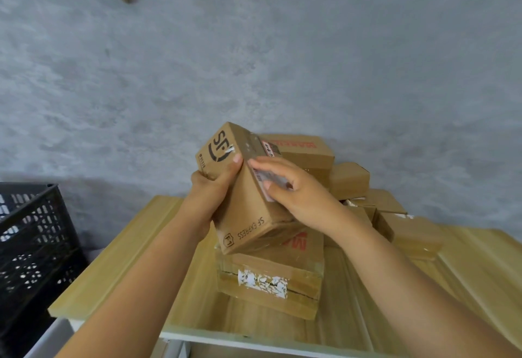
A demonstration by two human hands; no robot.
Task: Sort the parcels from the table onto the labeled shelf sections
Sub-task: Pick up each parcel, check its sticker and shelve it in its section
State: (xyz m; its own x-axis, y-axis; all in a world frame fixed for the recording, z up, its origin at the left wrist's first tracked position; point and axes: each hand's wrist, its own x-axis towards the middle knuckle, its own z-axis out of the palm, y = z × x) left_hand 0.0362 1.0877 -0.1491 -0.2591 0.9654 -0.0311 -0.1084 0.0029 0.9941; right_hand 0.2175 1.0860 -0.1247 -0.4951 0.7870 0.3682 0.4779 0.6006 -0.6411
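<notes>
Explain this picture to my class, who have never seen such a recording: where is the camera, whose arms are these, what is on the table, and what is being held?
There is no machine: a person wears one camera on the head, looking forward and down. The left hand grips a tilted brown cardboard SF Express parcel, and the right hand rests its fingers on its white label. Below, on the light wooden table, lie more brown cardboard parcels. A black slatted plastic crate stands to the left.
</notes>
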